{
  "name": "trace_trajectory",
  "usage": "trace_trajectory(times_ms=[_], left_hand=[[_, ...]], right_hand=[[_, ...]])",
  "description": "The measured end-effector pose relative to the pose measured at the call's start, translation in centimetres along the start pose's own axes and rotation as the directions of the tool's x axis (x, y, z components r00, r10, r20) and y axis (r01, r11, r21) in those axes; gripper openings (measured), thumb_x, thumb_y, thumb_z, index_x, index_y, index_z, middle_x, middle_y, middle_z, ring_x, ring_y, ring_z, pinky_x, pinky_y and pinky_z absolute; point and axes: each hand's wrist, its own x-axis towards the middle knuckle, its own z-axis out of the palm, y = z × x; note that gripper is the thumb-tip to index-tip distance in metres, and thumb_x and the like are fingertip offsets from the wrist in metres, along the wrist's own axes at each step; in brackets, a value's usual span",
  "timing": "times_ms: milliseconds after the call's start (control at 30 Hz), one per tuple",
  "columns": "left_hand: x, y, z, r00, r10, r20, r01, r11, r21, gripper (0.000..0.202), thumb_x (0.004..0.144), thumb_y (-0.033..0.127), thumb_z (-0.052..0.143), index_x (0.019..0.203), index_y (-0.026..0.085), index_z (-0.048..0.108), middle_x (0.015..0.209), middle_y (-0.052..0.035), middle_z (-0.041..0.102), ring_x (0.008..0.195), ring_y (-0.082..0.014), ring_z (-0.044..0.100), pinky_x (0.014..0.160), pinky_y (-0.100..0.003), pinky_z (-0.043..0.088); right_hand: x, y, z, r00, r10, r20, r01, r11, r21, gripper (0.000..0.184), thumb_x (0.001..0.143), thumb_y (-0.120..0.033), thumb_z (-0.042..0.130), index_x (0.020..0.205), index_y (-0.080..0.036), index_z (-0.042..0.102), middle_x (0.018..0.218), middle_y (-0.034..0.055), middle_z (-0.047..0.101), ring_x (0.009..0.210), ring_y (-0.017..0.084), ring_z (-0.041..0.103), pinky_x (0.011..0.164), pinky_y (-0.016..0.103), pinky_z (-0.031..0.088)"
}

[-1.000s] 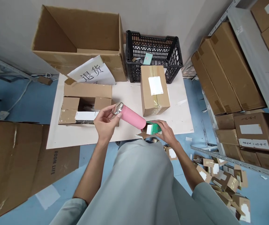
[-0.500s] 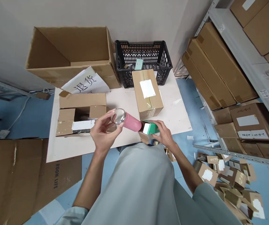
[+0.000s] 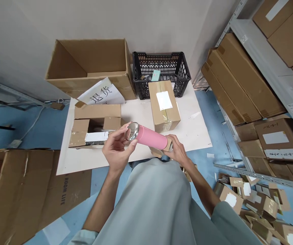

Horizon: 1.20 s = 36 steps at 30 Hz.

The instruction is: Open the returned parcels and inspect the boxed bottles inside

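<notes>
A pink bottle [image 3: 152,136] with a shiny silver end lies nearly level in front of me. My left hand [image 3: 116,151] is closed round its silver end. My right hand [image 3: 175,152] grips a small cardboard box [image 3: 168,143] at the bottle's other end; the bottle's far end sits in or against that box, and I cannot tell which. Both hands hover over the near edge of a white board [image 3: 192,131] on the floor.
On the board are an opened carton [image 3: 95,126], a sealed taped carton [image 3: 164,105], a printed sheet [image 3: 103,93], a large open carton [image 3: 90,68] and a black crate [image 3: 161,69]. Shelves of cartons [image 3: 240,78] stand right. Small flattened boxes [image 3: 253,204] litter the blue floor.
The pink bottle has come further out from the small box and lies more level. The box's green face no longer shows. The view has shifted slightly.
</notes>
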Motion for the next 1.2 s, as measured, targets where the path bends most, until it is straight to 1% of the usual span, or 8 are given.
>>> trace_trajectory(times_ms=[100, 267, 467, 533, 667, 833, 1000, 1200], left_hand=[[-0.1, 0.0, 0.1, 1.0, 0.013, -0.014, -0.013, 1.0, 0.007, 0.044, 0.082, 0.045, 0.098, 0.117, 0.026, 0.078, 0.131, -0.0113, 0.082, 0.128, -0.0326, 0.078, 0.106, -0.048, 0.068], [0.4, -0.5, -0.9, 0.998, 0.057, -0.03, -0.056, 0.998, 0.037, 0.041, 0.085, 0.042, 0.096, 0.118, 0.024, 0.08, 0.131, -0.0119, 0.082, 0.131, -0.0324, 0.077, 0.111, -0.049, 0.067], [1.0, -0.7, -1.8, 0.991, 0.118, 0.057, -0.123, 0.987, 0.098, 0.04, 0.088, 0.035, 0.094, 0.123, 0.022, 0.08, 0.14, -0.0147, 0.079, 0.132, -0.0326, 0.077, 0.099, -0.04, 0.072], [0.9, -0.8, -1.5, 0.988, 0.117, 0.097, -0.128, 0.985, 0.113, 0.04, 0.089, 0.034, 0.093, 0.124, 0.021, 0.079, 0.142, -0.0162, 0.078, 0.133, -0.0325, 0.077, 0.098, -0.038, 0.072], [0.7, -1.4, -0.7, 0.987, 0.071, 0.141, -0.086, 0.991, 0.101, 0.04, 0.091, 0.036, 0.091, 0.125, 0.02, 0.078, 0.145, -0.0181, 0.076, 0.133, -0.0309, 0.077, 0.101, -0.038, 0.071], [0.5, -3.1, 0.6, 0.975, 0.021, 0.223, -0.051, 0.99, 0.131, 0.039, 0.093, 0.038, 0.088, 0.125, 0.02, 0.078, 0.147, -0.0177, 0.075, 0.134, -0.0304, 0.076, 0.105, -0.042, 0.07], [-0.8, -4.6, 1.7, 0.931, 0.072, 0.357, -0.167, 0.955, 0.244, 0.026, 0.097, 0.035, 0.082, 0.12, 0.022, 0.079, 0.142, -0.0159, 0.078, 0.126, -0.0297, 0.079, 0.102, -0.042, 0.07], [-1.2, -5.2, 1.7, 0.878, 0.088, 0.47, -0.33, 0.823, 0.462, 0.029, 0.106, 0.03, 0.068, 0.134, 0.023, 0.074, 0.144, -0.0138, 0.077, 0.128, -0.0316, 0.074, 0.11, -0.053, 0.062]], right_hand=[[0.2, -0.3, 0.7, 0.999, 0.018, -0.043, -0.017, 0.999, 0.028, 0.071, 0.086, -0.036, 0.079, 0.152, -0.022, 0.057, 0.149, 0.0156, 0.069, 0.131, 0.034, 0.074, 0.094, 0.044, 0.069], [0.7, -1.0, 1.8, 0.998, 0.056, -0.013, -0.055, 0.997, 0.048, 0.074, 0.083, -0.033, 0.077, 0.155, -0.026, 0.057, 0.147, 0.0108, 0.075, 0.117, 0.032, 0.08, 0.093, 0.043, 0.068], [1.9, -2.7, 2.7, 0.992, 0.129, -0.01, -0.129, 0.992, -0.014, 0.078, 0.08, -0.035, 0.084, 0.154, -0.024, 0.061, 0.116, 0.0067, 0.085, 0.083, 0.026, 0.081, 0.081, 0.038, 0.066], [2.3, -2.8, 2.7, 0.993, 0.111, -0.025, -0.112, 0.992, -0.049, 0.083, 0.082, -0.037, 0.084, 0.159, -0.021, 0.057, 0.117, 0.0086, 0.085, 0.082, 0.026, 0.081, 0.079, 0.037, 0.066], [2.3, -2.2, 2.5, 0.998, 0.017, -0.053, -0.023, 0.993, -0.119, 0.104, 0.088, -0.038, 0.082, 0.177, -0.021, 0.031, 0.139, 0.0143, 0.08, 0.083, 0.026, 0.082, 0.079, 0.038, 0.067], [2.3, -1.7, 2.5, 0.996, -0.037, -0.075, 0.025, 0.987, -0.16, 0.112, 0.093, -0.038, 0.08, 0.183, -0.022, 0.015, 0.148, 0.0153, 0.076, 0.083, 0.027, 0.082, 0.076, 0.039, 0.068], [2.9, -2.2, 2.5, 0.994, -0.039, -0.099, 0.021, 0.984, -0.177, 0.11, 0.095, -0.044, 0.078, 0.183, -0.019, 0.017, 0.144, 0.0178, 0.077, 0.096, 0.032, 0.084, 0.082, 0.041, 0.068], [3.1, -2.3, 2.9, 0.997, 0.031, -0.067, -0.041, 0.989, -0.142, 0.107, 0.095, -0.046, 0.077, 0.182, -0.02, 0.02, 0.145, 0.018, 0.077, 0.091, 0.03, 0.083, 0.08, 0.041, 0.067]])
